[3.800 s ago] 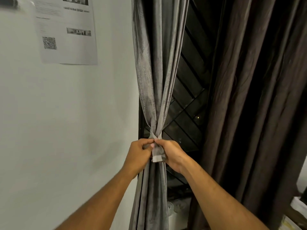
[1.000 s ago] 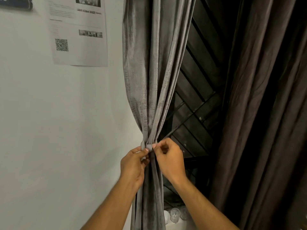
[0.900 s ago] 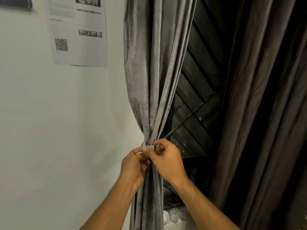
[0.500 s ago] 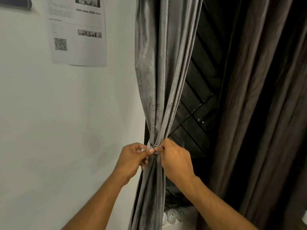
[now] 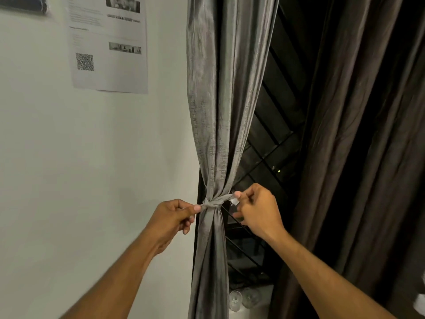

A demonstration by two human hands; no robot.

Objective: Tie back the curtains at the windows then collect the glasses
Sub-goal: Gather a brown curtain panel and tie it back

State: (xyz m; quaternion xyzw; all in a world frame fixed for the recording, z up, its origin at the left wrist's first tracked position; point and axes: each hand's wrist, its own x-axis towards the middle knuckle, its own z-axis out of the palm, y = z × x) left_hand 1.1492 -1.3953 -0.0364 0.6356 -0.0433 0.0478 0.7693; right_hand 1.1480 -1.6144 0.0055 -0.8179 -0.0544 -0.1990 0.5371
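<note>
A grey curtain (image 5: 216,100) hangs gathered into a narrow bundle beside the wall. A matching grey tie-back band (image 5: 213,203) is knotted around its waist. My left hand (image 5: 171,218) pinches the band's left end between thumb and forefinger. My right hand (image 5: 258,209) pinches the band's right end, where a small white tag shows. The two ends are drawn apart sideways. Low down behind the curtain, two clear glasses (image 5: 243,298) stand on a white ledge, partly hidden by the fabric.
A dark brown curtain (image 5: 358,146) hangs loose on the right. Between the curtains is a dark window with a metal grille (image 5: 273,162). A printed sheet with a QR code (image 5: 108,44) is stuck to the white wall on the left.
My hands have moved apart sideways, each pulling an end of the band. The knot around the curtain has drawn tight.
</note>
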